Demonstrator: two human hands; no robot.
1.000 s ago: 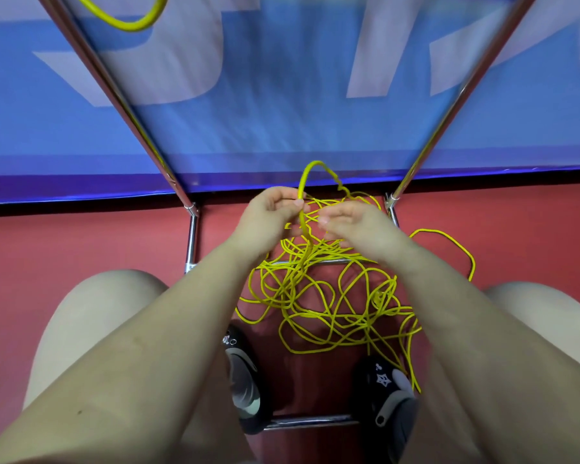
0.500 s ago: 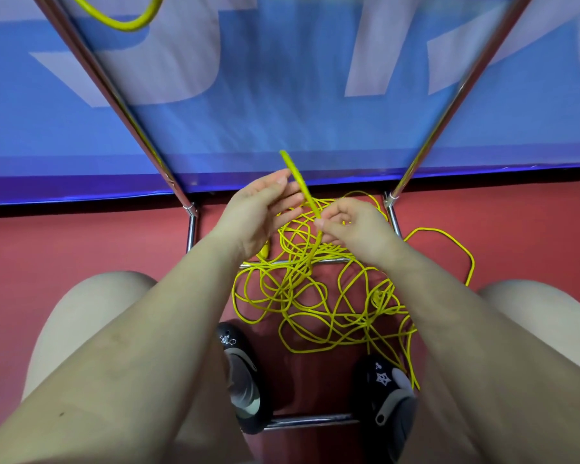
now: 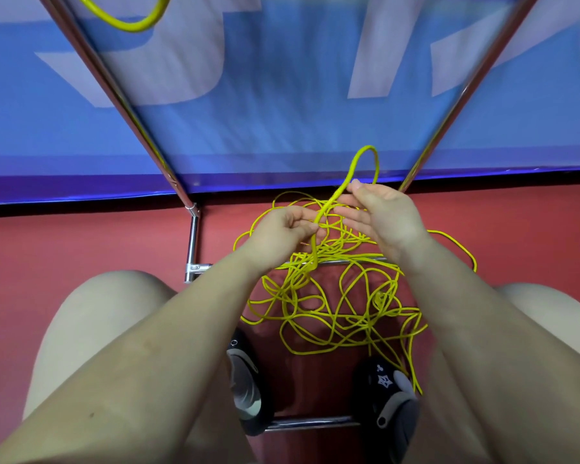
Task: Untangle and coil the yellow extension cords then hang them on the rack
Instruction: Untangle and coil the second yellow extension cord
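1. Two hands worked above a tangle of yellow cord (image 3: 332, 296) on the red floor (image 3: 81, 249), betw. the person's bare knees.
2. Left hand (image 3: 282, 231) sat at approx. 9 o'clock of the raised loop, fingers curled and pinching a strand of cord at the fingertips.
3. Right hand (image 3: 387, 217) sat at approx. 3 o'clock of that strand; thumb up against the cord, other fingers fairly straight and spread, palm facing left.
4. Raised loop (image 3: 365, 162) stood up at 12 o'clock of the hands, in front of the blue banner (image 3: 282, 95).
5. Tangle lay across a chrome rack bar (image 3: 345, 261); strands trailed out to 3 o'clock and down to 5 o'clock beside the right shoe (image 3: 387, 393).
6. Left shoe (image 3: 245, 380) sat at 7 o'clock of the tangle.
7. Rack poles (image 3: 121, 95) slanted up both sides; another yellow cord loop (image 3: 131, 25) hung at 11 o'clock, top of view.
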